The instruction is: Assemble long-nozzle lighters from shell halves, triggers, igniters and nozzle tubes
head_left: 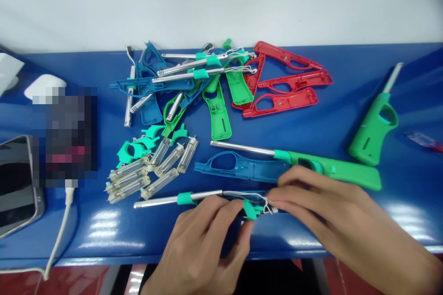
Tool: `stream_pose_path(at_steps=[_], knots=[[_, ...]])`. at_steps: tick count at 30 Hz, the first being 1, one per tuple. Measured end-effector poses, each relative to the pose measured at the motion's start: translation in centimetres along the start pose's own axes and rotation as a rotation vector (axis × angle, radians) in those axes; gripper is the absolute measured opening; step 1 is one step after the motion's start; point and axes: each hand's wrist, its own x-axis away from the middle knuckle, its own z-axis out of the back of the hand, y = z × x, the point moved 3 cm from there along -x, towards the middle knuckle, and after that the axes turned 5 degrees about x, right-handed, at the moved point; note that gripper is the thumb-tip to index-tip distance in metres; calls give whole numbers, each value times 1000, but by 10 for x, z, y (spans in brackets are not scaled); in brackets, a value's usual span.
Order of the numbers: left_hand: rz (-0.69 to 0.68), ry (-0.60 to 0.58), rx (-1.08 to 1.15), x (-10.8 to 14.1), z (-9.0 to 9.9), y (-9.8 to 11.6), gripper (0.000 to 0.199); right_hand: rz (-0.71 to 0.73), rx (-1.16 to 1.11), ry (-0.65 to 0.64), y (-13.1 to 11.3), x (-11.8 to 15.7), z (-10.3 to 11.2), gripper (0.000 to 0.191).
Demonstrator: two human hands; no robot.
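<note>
Head | left hand [204,235]: pinching teal piece [251,210] | right hand [325,207]: pinched narrow on white wires [254,194]

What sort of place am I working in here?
Probably a small assembly workbench: loose red shell halves and clear cartridges lie across a blue tabletop, while the left hand pinches a teal piece.

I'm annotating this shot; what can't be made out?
In the head view:
Turquoise piece: partly covered by the left-hand grip.
Whether the right-hand grip pinches the white wires: hidden by its own fingers.
Phone: cut by left edge.
Dark object: pixelated.
Red-and-clear item: blurred.
</note>
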Motion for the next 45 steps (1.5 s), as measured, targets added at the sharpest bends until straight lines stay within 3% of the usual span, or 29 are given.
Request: stream_pose_path(at_steps=[4, 9, 14, 20, 32, 37, 45], knots=[[-3, 23, -2, 0, 1, 0, 22, 30, 2, 6, 0, -3, 4, 23], [-11, 15, -25, 3, 1, 0, 22, 42, 23, 128, -5, 2, 4, 18], [-14, 3, -37, 3, 0, 0, 25, -7, 91, 200, -7, 15, -7, 29], [-39, -1, -78, 3, -1, 0, 24, 8, -44, 323, -12, 16, -10, 14], [-6, -31, -125, 1, -3, -1, 21, 30, -31, 544, -16, 16, -15, 17], [-85, -66, -165, 1, -2, -1, 20, 44, -59, 577, -16, 18, -16, 26], [-51, -96, -152, -1, -5, -5, 22, 26, -11, 583, -18, 20, -18, 22]])
